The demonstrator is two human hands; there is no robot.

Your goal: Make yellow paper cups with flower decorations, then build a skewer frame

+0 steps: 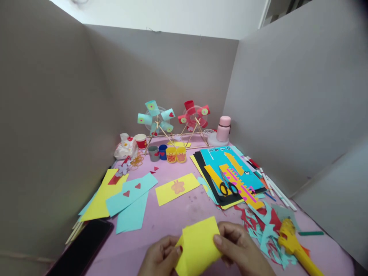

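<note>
A piece of yellow paper (201, 243), folded or curled over at its left side, is held up between both hands above the near edge of the table. My left hand (162, 256) pinches its left edge between thumb and fingers. On the opposite edge, my right hand (240, 247) grips the paper with the thumb on the front face. Just beyond lies a yellow paper strip (188, 183) with an orange flower shape on it. Left of that, a light blue strip (120, 205) carries two red hearts.
Scissors (228, 187) lie on stacked coloured sheets (207, 153) at right. Nearer are paper scraps (267, 230) and a yellow glue gun (296, 245). A phone (86, 245) is at left. Behind stand small paper cups (171, 155), two paper wheels (157, 119) on stick frames and a pink flask (223, 129).
</note>
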